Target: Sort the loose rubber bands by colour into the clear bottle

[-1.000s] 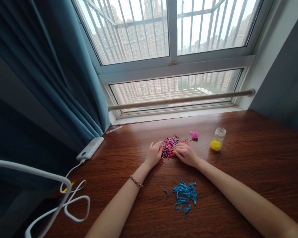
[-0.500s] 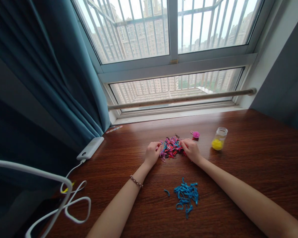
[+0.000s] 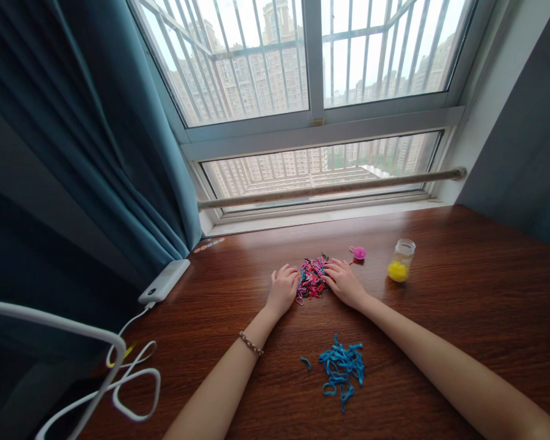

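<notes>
A heap of small elastic hair bands (image 3: 311, 278) in pink, red, black and some blue lies on the dark wooden table. My left hand (image 3: 284, 288) rests against its left side, fingers extended and touching the edge of the heap. On the opposite side my right hand (image 3: 346, 283) lies with its fingers apart over the heap's right edge. I see nothing gripped in either hand. Nearer to me, between my forearms, is a separate pile of blue hair bands (image 3: 343, 366), with one loose blue band (image 3: 306, 363) just left of it.
Right of the heap stands an open clear jar (image 3: 401, 261) with yellow contents. A pink round lid-like piece (image 3: 359, 253) lies behind my right hand. At the left are a white power bank (image 3: 164, 281), its white cable (image 3: 137, 417) and a blue curtain (image 3: 165, 183). A window is behind the table.
My fingers, earlier curled at the heap's sides, are now stretched out over its edges. The hands have come closer together and the heap looks narrower. The view has shifted slightly.
</notes>
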The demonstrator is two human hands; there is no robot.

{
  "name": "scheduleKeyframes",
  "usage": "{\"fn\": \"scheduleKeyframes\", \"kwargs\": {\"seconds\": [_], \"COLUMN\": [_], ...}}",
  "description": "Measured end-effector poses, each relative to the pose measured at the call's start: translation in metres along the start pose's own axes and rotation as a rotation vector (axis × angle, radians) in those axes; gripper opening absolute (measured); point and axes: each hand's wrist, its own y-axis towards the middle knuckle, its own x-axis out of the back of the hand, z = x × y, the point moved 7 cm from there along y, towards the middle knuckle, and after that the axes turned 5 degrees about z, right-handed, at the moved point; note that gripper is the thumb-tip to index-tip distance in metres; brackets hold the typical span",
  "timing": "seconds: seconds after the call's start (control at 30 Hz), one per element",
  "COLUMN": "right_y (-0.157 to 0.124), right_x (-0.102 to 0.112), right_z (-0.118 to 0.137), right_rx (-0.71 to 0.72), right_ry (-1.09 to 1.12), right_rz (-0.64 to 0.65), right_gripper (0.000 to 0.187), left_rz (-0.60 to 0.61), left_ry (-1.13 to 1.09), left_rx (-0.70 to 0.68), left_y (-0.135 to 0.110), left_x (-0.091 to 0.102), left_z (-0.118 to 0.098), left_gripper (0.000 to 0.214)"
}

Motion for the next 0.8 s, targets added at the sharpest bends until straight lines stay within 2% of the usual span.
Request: {"fn": "scheduleKeyframes", "kwargs": {"seconds": [0.23, 0.37, 0.5, 0.63, 0.8], "right_y": [0.000, 0.000, 0.000, 0.001, 0.004], "right_x": [0.002, 0.004, 0.002, 0.000, -0.001], "right_z": [-0.002, 0.000, 0.002, -0.003, -0.017], "right_rx": [-0.031, 0.016, 0.063, 0.041, -0.017], "right_ry": [0.010, 0.020, 0.019, 0.050, 0.188], "right_rz": [-0.022, -0.069, -0.058, -0.063, -0.107], "right_gripper": [0.027, 0.024, 0.023, 0.025, 0.027], "left_rz": [-0.030, -0.043, -0.032, -0.045, -0.126], "left_ry": [0.048, 0.066, 0.061, 0.021, -0.100], "left_rx": [0.036, 0.071, 0.109, 0.098, 0.024], "left_y": [-0.001, -0.001, 0.000, 0.002, 0.003], "left_x": [0.001, 0.001, -0.001, -0.001, 0.006], "left_z": [0.003, 0.005, 0.008, 0.010, 0.011], "left_gripper": [0.027, 0.028, 0.028, 0.028, 0.026]}}
